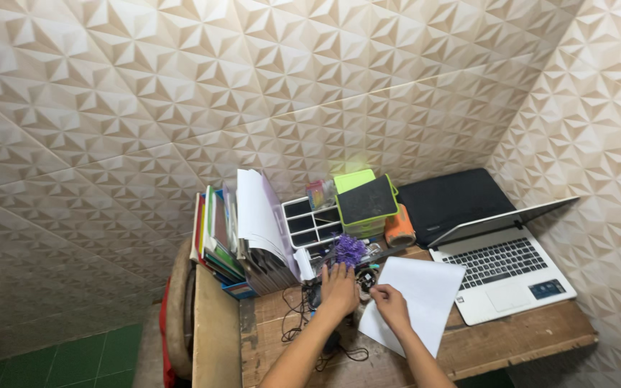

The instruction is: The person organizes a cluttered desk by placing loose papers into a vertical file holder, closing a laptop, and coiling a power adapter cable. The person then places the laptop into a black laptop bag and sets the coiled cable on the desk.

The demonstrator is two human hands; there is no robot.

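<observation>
Right hand (391, 300) pinches paper (415, 302) edge; left hand (339, 289), fingers spread flat, covers clutter by cables (292, 316). Best lifted slowly, clear of cables.

open laptop (501, 269), upright books (217, 237), green box (363, 205)

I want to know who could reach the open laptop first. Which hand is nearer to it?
Right. The right hand rests on the white sheet of paper that lies beside the laptop. The left hand lies farther off, beyond the paper, by the black cables.
</observation>
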